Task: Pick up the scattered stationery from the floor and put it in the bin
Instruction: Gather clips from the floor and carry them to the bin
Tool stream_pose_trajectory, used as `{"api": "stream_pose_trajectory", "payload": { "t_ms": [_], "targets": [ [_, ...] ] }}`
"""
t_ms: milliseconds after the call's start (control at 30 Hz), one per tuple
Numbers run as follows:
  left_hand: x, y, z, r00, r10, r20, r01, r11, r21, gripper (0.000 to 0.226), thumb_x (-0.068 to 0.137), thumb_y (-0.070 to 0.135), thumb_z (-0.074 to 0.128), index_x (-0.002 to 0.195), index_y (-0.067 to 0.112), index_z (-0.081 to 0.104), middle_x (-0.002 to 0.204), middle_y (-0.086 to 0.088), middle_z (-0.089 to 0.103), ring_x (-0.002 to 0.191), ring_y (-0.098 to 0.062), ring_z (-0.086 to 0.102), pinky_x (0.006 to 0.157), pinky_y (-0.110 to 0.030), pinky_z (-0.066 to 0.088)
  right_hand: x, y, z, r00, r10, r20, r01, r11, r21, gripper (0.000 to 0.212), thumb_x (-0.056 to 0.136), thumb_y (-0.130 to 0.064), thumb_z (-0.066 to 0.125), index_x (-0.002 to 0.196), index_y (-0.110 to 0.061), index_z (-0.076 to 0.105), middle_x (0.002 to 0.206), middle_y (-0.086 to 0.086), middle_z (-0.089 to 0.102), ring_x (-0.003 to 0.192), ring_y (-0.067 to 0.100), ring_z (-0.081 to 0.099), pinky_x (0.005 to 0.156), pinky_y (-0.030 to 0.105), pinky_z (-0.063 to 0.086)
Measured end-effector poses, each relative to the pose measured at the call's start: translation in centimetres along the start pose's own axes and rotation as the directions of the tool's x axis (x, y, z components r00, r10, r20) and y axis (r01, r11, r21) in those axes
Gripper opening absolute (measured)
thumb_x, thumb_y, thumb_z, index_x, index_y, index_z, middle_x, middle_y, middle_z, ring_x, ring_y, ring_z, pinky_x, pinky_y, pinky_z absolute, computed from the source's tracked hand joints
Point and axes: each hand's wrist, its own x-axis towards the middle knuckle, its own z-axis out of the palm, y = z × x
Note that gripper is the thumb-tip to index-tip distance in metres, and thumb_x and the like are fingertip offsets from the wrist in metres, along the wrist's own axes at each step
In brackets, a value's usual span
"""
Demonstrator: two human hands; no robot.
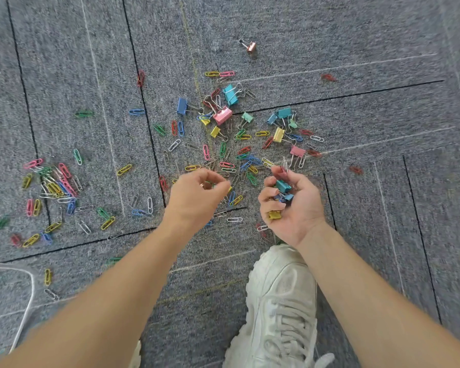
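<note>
A person crouches over grey carpet tiles [356, 35], collecting spilled stationery. The right hand [290, 205], cupped palm-up with fingers curled loosely, holds a small heap of binder clips [283, 191], teal, blue and yellow among them; the left hand [199, 193] hangs palm-down just above the floor, fingertips pinched together, apparently on a paper clip, though blur makes that hard to confirm. The cupped hand looks nearly full, and another clip pressed in could tip the yellow one at its edge back onto the carpet. Paper clips [225, 166] and larger binder clips [222, 115] remain spread in a dense patch ahead of the hands, with a second cluster [53, 181] well apart to the left and strays beyond, including a copper-coloured binder clip [251, 47]. The carpet's short pile may snag thin wire clips, slowing each pinch. No bin is in view; a white sneaker [279, 309] stands below the right wrist.
</note>
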Motion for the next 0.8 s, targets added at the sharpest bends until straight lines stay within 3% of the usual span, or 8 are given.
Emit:
{"api": "stream_pose_trajectory", "payload": {
  "t_ms": [100, 233, 333, 400, 467, 600, 700, 800],
  "targets": [
    [-0.4, -0.1, 0.4, 0.995, 0.099, 0.025, -0.103, 0.963, 0.251, 0.008, 0.084, 0.034, 0.075, 0.091, 0.031, 0.071, 0.066, 0.01, 0.059, 0.054, -0.007, 0.051, 0.057, -0.022, 0.04, 0.1, 0.1, 0.2, 0.999, 0.011, -0.049, -0.009, 1.0, 0.028, 0.017, 0.085, -0.026, 0.053, 0.08, -0.015, 0.064, 0.074, -0.001, 0.054, 0.059, 0.012, 0.047, 0.045, 0.019, 0.038],
    [-0.6, 0.3, 0.5, 0.991, 0.132, 0.017, -0.127, 0.902, 0.413, 0.015, 0.088, 0.032, 0.072, 0.103, 0.03, 0.07, 0.081, 0.007, 0.066, 0.069, -0.013, 0.06, 0.067, -0.026, 0.047, -0.1, 0.3, 0.3, 0.995, 0.048, -0.092, -0.043, 0.998, 0.051, 0.035, 0.1, -0.037, 0.043, 0.081, -0.015, 0.063, 0.075, 0.002, 0.059, 0.064, 0.018, 0.054, 0.068, 0.037, 0.052],
    [-0.6, 0.5, 0.6, 0.99, 0.143, 0.009, -0.13, 0.87, 0.475, 0.014, 0.09, 0.028, 0.067, 0.104, 0.028, 0.069, 0.091, 0.003, 0.07, 0.079, -0.02, 0.062, 0.074, -0.031, 0.052, -0.3, 0.4, 0.4, 0.989, 0.105, -0.107, -0.099, 0.993, 0.065, 0.03, 0.097, -0.034, 0.047, 0.08, -0.015, 0.062, 0.076, 0.004, 0.061, 0.065, 0.019, 0.057, 0.056, 0.028, 0.052],
    [-0.5, 0.5, 0.6, 0.991, 0.132, 0.014, -0.121, 0.854, 0.507, 0.011, 0.09, 0.029, 0.065, 0.101, 0.028, 0.068, 0.089, 0.002, 0.07, 0.076, -0.022, 0.063, 0.071, -0.034, 0.054, -0.5, 0.4, 0.5, 0.98, 0.17, -0.101, -0.164, 0.984, 0.065, 0.019, 0.089, -0.026, 0.051, 0.076, -0.015, 0.058, 0.075, 0.001, 0.058, 0.06, 0.014, 0.052, 0.038, 0.016, 0.04],
    [-0.4, 0.7, 0.6, 0.992, 0.119, 0.029, -0.116, 0.836, 0.537, 0.007, 0.09, 0.029, 0.064, 0.096, 0.026, 0.066, 0.086, 0.0, 0.068, 0.074, -0.023, 0.064, 0.07, -0.036, 0.056, -0.6, 0.5, 0.6, 0.975, 0.197, -0.105, -0.196, 0.98, 0.027, 0.018, 0.088, -0.021, 0.049, 0.072, -0.014, 0.053, 0.071, -0.001, 0.052, 0.05, 0.008, 0.045, 0.028, 0.014, 0.026],
    [-0.5, 0.8, 0.5, 0.992, 0.122, 0.034, -0.12, 0.817, 0.565, 0.006, 0.086, 0.03, 0.065, 0.089, 0.025, 0.067, 0.084, -0.001, 0.068, 0.077, -0.025, 0.064, 0.072, -0.036, 0.056, -0.7, 0.8, 1.2, 0.982, 0.153, -0.106, -0.163, 0.983, -0.09, 0.007, 0.084, -0.011, 0.046, 0.079, -0.013, 0.051, 0.067, -0.002, 0.051, 0.042, 0.005, 0.039, 0.026, 0.013, 0.02],
    [-0.7, 0.6, 0.5, 0.985, 0.174, 0.017, -0.157, 0.834, 0.528, 0.006, 0.083, 0.029, 0.066, 0.086, 0.024, 0.067, 0.086, 0.001, 0.065, 0.081, -0.023, 0.06, 0.073, -0.032, 0.05, -0.6, 0.8, 1.4, 0.989, 0.118, -0.085, -0.128, 0.985, -0.117, 0.017, 0.092, -0.011, 0.039, 0.085, -0.013, 0.055, 0.066, -0.002, 0.053, 0.042, 0.005, 0.039, 0.026, 0.013, 0.022],
    [-0.6, 0.1, 0.3, 0.966, 0.255, 0.044, -0.244, 0.843, 0.479, 0.009, 0.083, 0.027, 0.07, 0.088, 0.019, 0.069, 0.09, -0.002, 0.059, 0.083, -0.021, 0.053, 0.076, -0.032, 0.044, -0.6, 0.7, 1.6, 0.993, 0.102, -0.059, -0.109, 0.985, -0.134, 0.011, 0.081, -0.009, 0.044, 0.081, -0.014, 0.054, 0.068, -0.001, 0.051, 0.045, 0.006, 0.039, 0.027, 0.014, 0.024]
  ]
}}
